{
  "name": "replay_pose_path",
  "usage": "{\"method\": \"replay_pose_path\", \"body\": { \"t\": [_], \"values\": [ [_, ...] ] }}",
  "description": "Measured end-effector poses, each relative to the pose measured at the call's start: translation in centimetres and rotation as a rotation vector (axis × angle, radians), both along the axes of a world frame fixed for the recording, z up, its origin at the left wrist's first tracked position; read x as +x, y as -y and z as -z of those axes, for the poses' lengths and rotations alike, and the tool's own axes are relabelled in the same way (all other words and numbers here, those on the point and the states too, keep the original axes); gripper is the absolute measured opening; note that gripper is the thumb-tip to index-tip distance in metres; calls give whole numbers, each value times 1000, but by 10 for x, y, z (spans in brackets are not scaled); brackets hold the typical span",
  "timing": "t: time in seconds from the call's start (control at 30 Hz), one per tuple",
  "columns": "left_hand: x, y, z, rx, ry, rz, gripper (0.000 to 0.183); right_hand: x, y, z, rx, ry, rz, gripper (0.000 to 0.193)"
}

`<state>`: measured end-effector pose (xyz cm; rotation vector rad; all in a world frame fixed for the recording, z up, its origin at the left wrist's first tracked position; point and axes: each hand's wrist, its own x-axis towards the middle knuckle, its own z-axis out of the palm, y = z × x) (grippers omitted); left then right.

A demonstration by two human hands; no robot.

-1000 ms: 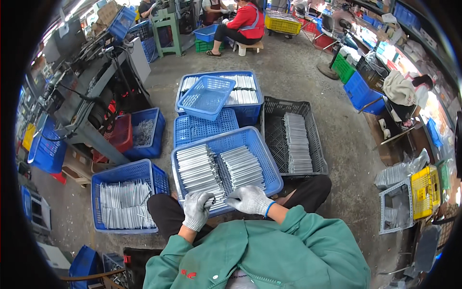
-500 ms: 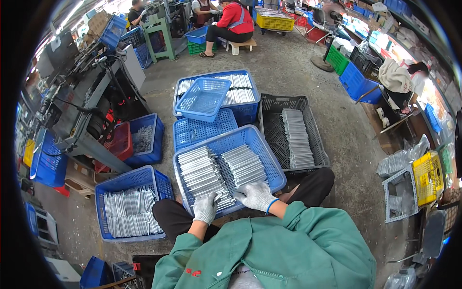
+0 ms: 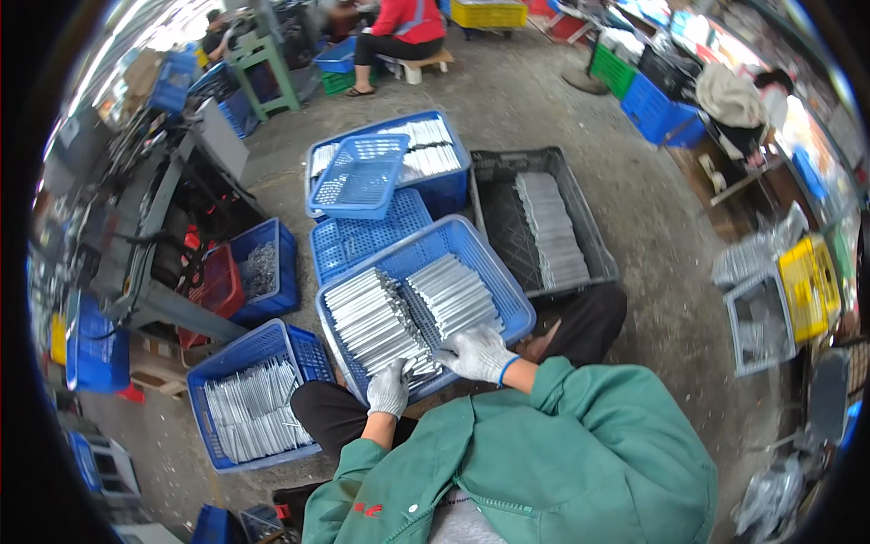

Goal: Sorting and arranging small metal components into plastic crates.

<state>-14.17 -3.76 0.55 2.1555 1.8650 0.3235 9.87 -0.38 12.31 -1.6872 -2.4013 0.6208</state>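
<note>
Before me a blue perforated crate (image 3: 510, 304) rests tilted at my lap, with silvery metal rods stacked in two rows, a left row (image 3: 367, 313) and a right row (image 3: 453, 295). Both my hands wear pale knit gloves. My left hand (image 3: 388, 392) is closed on rod ends at the crate's near edge. Just right of it, my right hand (image 3: 475, 354) is bent round rods at the near end of the right row, its fingertips partly hidden. Between the hands a few rods lie askew. How many rods each hand grips cannot be made out.
Left of my knee stands a blue crate of loose rods (image 3: 258, 408). A black crate (image 3: 594, 231) with stacked rods is at the right. Beyond are an empty blue basket (image 3: 360, 177) and a rod-filled blue crate (image 3: 453, 186). A machine bench (image 3: 181, 304) stands left; a person in red (image 3: 408, 27) sits farther off.
The whole view has shifted and turned slightly, so the crates appear displaced. Both hands stay at the crate's near edge, the left still close beside the right; the rods between them lie a little differently.
</note>
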Motion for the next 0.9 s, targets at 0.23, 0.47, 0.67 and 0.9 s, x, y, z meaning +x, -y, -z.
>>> {"method": "replay_pose_path", "body": {
  "t": [0.23,0.47,0.67,0.9],
  "values": [
    [7,1,-10,-49,110,-14,27,1,-2,-4,-73,-41,47,37],
    [5,0,-20,-76,413,-53,24,5,-9,-5,-120,-108,-29,36],
    [0,-17,-52,-18,506,132,17,15,-10,-3,198,-86,-75,33],
    [1,-11,-105,114,506,178,20,14,-5,-57,153,-188,-193,21]
  ]
}}
